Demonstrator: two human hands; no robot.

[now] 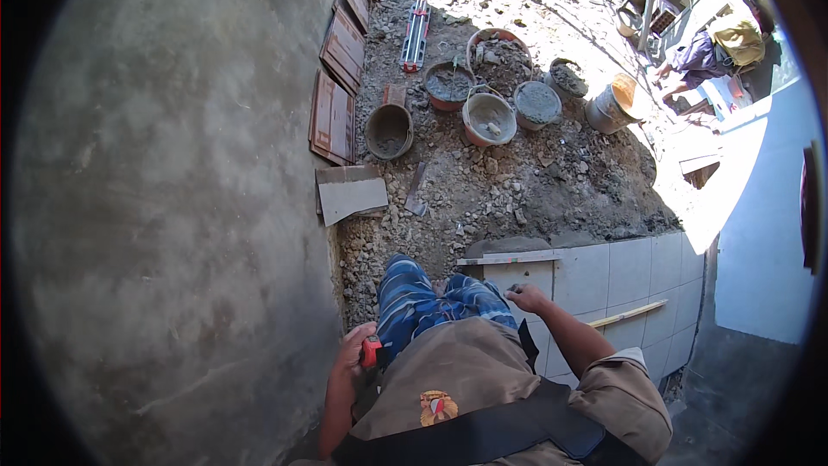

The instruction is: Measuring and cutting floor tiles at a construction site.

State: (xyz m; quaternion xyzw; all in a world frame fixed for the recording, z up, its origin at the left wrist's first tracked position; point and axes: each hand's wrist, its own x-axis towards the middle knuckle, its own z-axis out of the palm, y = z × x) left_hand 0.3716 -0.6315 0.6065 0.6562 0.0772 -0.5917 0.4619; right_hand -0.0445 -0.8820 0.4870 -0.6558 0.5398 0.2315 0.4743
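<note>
My left hand (352, 352) hangs beside my left thigh, close to the grey cement wall (172, 207), and grips a small red and black tape measure (371, 351). My right hand (526, 297) reaches down over the white floor tiles (604, 280) at my right; its fingers are curled around a small dark object that I cannot make out. I wear blue patterned trousers (414, 302) and a brown shirt. A wooden strip (509, 257) lies along the far edge of the tiles, and a yellow stick (628, 315) rests on them.
Rubble and gravel (483, 181) cover the ground ahead. Several buckets of mortar (488, 116) stand there, with a trowel (416, 190), a red tile cutter (416, 33) and brown tiles (332, 116) leaning on the wall. Another person (716, 52) crouches at the far right.
</note>
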